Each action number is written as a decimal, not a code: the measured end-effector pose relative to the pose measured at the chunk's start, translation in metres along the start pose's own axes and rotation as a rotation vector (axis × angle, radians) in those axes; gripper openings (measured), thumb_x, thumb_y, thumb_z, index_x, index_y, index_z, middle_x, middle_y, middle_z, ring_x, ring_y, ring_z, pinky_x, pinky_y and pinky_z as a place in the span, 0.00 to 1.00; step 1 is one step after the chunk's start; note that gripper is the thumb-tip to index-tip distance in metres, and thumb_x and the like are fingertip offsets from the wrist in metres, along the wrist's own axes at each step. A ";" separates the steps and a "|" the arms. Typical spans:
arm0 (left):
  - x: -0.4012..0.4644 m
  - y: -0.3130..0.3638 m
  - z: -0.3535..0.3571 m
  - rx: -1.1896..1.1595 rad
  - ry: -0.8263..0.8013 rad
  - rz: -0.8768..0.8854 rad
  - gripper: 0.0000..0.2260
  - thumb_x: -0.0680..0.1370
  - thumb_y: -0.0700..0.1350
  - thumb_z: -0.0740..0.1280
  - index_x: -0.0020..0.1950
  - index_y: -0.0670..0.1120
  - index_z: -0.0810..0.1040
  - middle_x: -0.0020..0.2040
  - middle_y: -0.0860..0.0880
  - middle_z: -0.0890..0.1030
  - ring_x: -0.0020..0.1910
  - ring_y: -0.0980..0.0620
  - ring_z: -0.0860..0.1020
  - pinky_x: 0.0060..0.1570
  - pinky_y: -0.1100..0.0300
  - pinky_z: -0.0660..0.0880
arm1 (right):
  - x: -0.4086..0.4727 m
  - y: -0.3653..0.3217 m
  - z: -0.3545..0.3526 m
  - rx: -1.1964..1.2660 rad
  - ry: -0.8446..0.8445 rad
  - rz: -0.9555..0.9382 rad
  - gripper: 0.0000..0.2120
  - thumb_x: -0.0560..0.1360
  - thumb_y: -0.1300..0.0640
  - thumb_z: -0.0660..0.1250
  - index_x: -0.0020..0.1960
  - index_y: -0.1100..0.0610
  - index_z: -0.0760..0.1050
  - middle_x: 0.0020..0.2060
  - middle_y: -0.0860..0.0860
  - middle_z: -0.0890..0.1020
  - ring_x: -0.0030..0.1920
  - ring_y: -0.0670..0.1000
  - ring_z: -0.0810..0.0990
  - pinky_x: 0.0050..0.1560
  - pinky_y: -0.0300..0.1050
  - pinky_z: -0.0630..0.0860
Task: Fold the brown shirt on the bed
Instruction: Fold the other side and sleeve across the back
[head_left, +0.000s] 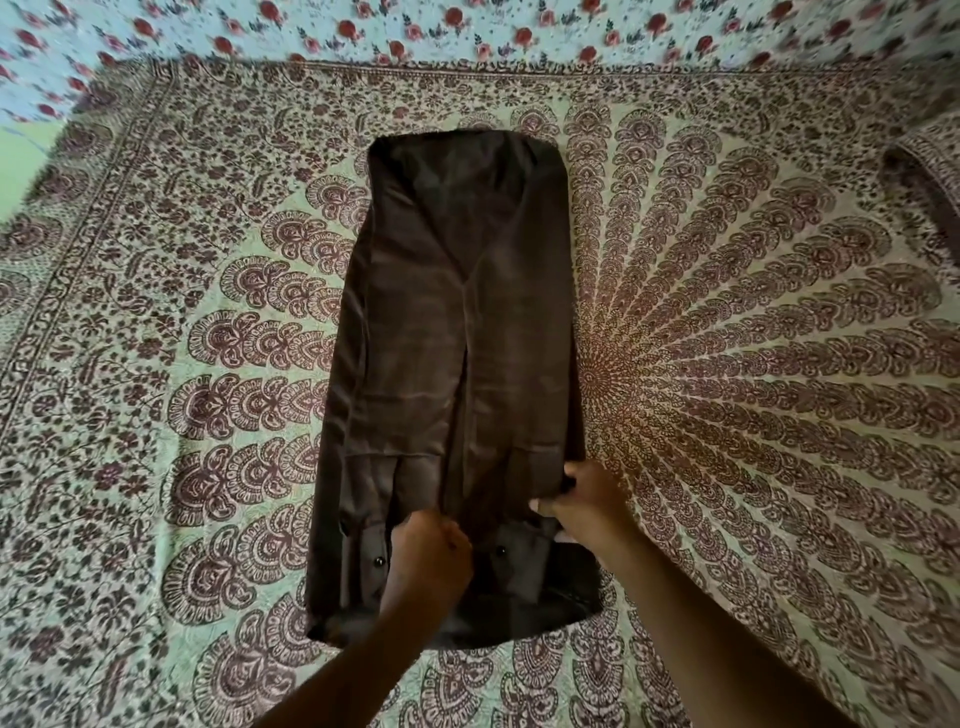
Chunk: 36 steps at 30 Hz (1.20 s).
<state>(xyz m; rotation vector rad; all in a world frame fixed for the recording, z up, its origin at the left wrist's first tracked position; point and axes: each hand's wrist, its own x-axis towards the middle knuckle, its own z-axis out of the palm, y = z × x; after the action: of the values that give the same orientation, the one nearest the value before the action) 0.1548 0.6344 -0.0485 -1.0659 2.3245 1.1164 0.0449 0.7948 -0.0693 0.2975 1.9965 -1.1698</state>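
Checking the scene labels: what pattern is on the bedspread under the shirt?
The bedspread has a maroon peacock-feather mandala print on pale green, seen in the head view.

Shirt (457, 364) lies on bedspread (753, 364), near edge under hands.

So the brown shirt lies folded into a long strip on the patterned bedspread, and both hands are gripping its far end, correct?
Not quite. The head view shows the left hand and right hand on the near end of the brown shirt, not the far end. The rest holds: long strip, patterned bedspread.
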 end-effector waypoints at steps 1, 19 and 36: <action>-0.001 0.000 0.001 0.018 -0.003 -0.001 0.09 0.74 0.36 0.65 0.35 0.38 0.82 0.36 0.44 0.84 0.40 0.45 0.84 0.42 0.51 0.82 | -0.001 0.001 0.000 -0.032 0.000 -0.007 0.12 0.71 0.65 0.77 0.51 0.54 0.82 0.47 0.52 0.86 0.46 0.54 0.86 0.42 0.59 0.86; 0.036 0.040 -0.027 0.273 -0.156 0.110 0.07 0.81 0.47 0.61 0.55 0.47 0.76 0.48 0.47 0.75 0.48 0.42 0.79 0.46 0.53 0.76 | 0.025 -0.030 -0.015 -0.330 0.192 -0.262 0.12 0.69 0.52 0.81 0.39 0.54 0.78 0.29 0.43 0.78 0.30 0.40 0.77 0.27 0.31 0.68; 0.305 0.223 -0.070 0.062 0.100 0.364 0.25 0.76 0.50 0.73 0.69 0.46 0.68 0.67 0.43 0.76 0.66 0.41 0.76 0.65 0.38 0.74 | 0.212 -0.186 -0.052 0.062 0.531 -0.461 0.11 0.74 0.63 0.75 0.54 0.59 0.77 0.36 0.39 0.77 0.38 0.44 0.79 0.37 0.24 0.70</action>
<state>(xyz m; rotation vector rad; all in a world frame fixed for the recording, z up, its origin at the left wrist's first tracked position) -0.2126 0.5249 -0.0678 -0.7076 2.6880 1.1263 -0.2240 0.6977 -0.0914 0.1943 2.5866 -1.5618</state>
